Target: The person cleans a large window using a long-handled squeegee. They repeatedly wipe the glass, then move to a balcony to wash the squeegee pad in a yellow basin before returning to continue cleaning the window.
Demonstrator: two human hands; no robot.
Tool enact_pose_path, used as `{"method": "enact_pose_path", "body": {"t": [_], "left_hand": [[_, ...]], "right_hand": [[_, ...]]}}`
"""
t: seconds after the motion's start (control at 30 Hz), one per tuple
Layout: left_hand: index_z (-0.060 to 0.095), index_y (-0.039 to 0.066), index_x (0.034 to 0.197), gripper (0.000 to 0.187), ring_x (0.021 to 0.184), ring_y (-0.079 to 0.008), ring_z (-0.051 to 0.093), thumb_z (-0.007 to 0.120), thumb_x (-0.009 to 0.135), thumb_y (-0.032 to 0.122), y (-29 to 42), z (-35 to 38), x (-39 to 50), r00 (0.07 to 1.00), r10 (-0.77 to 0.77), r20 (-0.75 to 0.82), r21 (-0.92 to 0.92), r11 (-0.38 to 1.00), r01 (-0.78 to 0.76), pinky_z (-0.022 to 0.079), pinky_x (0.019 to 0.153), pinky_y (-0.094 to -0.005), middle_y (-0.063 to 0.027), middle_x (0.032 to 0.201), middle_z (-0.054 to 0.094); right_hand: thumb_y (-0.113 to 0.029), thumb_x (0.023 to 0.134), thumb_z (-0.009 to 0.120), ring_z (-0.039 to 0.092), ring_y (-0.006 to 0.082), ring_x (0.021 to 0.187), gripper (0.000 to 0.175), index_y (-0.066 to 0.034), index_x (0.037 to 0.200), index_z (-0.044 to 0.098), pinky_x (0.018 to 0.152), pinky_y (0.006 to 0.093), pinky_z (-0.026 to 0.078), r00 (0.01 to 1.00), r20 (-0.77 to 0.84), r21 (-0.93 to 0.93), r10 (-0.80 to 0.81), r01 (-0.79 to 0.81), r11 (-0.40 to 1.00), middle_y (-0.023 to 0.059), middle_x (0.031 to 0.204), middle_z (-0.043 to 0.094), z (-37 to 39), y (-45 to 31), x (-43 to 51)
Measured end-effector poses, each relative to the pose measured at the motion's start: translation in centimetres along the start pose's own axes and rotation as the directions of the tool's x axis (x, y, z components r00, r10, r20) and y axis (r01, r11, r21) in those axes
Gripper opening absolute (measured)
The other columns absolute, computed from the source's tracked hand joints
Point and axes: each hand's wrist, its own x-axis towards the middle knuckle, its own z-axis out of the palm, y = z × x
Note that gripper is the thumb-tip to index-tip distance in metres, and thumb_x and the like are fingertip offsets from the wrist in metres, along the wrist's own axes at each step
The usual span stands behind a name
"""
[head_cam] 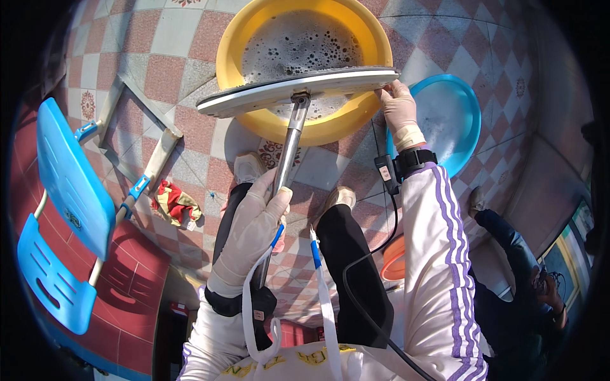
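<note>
My left hand [252, 219], in a pale glove, is closed around the metal pole [290, 152] of a flat mop. The long white mop head [295, 93] lies tilted across the yellow basin [367, 114], its dark pad edge facing away from me. Soapy water [310, 47] with foam and bubbles fills the basin. With my gloved right hand [399, 107] I pinch the right end of the mop head. Just right of that hand stands a blue basin [472, 119] holding whitish, sudsy water.
A blue plastic chair [76, 176] stands left, near red steps [128, 285]. A red and yellow cloth [176, 205] lies on the tiled floor. An orange basin [394, 259] is beyond my right sleeve. Another person [510, 266] is at the lower right. A black cable hangs from my right wrist.
</note>
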Motion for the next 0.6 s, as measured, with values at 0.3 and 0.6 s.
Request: {"method": "enact_pose_path", "body": {"t": [0.3,0.6], "left_hand": [[0.045,-0.001,0.133,0.041,0.075,-0.0044,0.045,0.055,0.097,0.015,-1.3,-1.2,1.3,0.995,0.042,-0.093,0.11,0.993,-0.031,0.04,0.064,-0.0208,0.0004,0.091,0.053],[0.044,-0.001,0.134,0.044,0.084,-0.0074,0.055,0.057,0.095,0.015,-1.7,-2.4,1.4,0.988,-0.055,-0.147,0.152,0.985,0.078,0.045,0.069,-0.0229,-0.005,0.097,0.058]], "right_hand": [[-0.006,0.086,0.058,0.062,0.0266,0.105,0.044,-0.0008,0.13,0.052,0.092,0.0327,0.046,0.96,-0.094,0.264,0.264,-0.232,0.936,0.017,0.116,0.064,6.2,-0.5,-2.4],[-0.033,0.079,0.071,0.041,0.0356,0.128,0.067,-0.007,0.136,0.047,0.109,0.048,0.027,0.737,0.139,-0.466,-0.662,0.638,0.613,0.0163,0.136,0.048,10.0,-11.5,-6.7]]}}
